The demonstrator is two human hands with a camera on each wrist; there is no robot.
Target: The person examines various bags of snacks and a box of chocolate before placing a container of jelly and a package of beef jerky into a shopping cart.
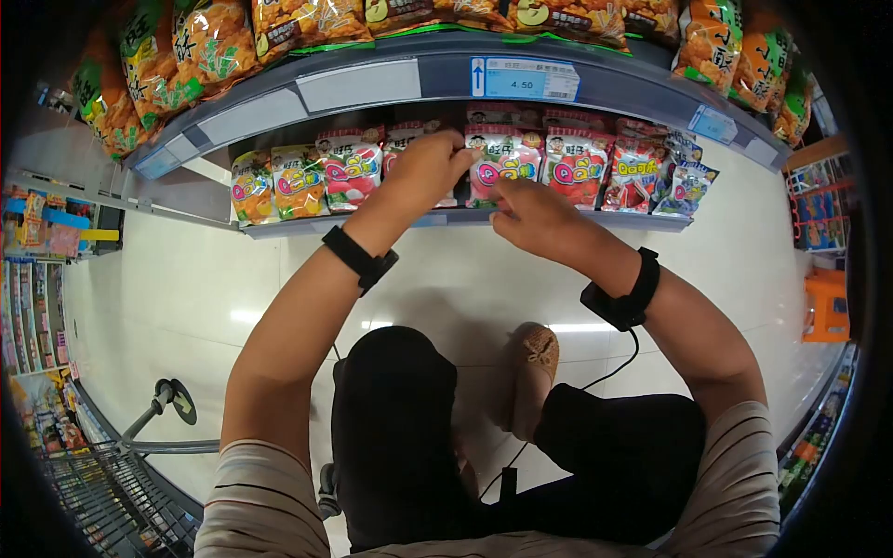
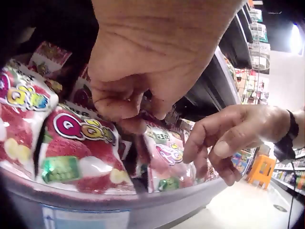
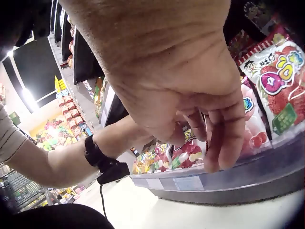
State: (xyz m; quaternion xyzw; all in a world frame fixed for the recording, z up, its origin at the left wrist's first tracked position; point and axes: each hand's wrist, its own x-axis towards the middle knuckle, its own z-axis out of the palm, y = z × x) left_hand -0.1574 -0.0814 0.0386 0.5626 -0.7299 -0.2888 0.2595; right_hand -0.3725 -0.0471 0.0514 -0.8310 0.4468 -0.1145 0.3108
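Observation:
On the low shelf stands a row of gummy candy bags, among them a pink gummy candy bag [image 1: 502,158] between my hands. My left hand [image 1: 419,177] reaches to its upper left corner. In the left wrist view, the bent fingers [image 2: 119,107] are right above the gap between this bag and a red and white gummy candy bag [image 2: 78,148]; I cannot tell whether they pinch the pink one. My right hand [image 1: 544,223] is at the pink bag's lower right, its fingers [image 3: 231,129] loosely bent and holding nothing visible.
An upper shelf [image 1: 391,79] with a price tag [image 1: 526,79] and orange snack bags [image 1: 307,23] overhangs the low row. Yellow gummy bags [image 1: 298,181] stand left, purple ones [image 1: 684,186] right. A wire basket cart [image 1: 112,493] is behind left, an orange stool [image 1: 826,305] at right.

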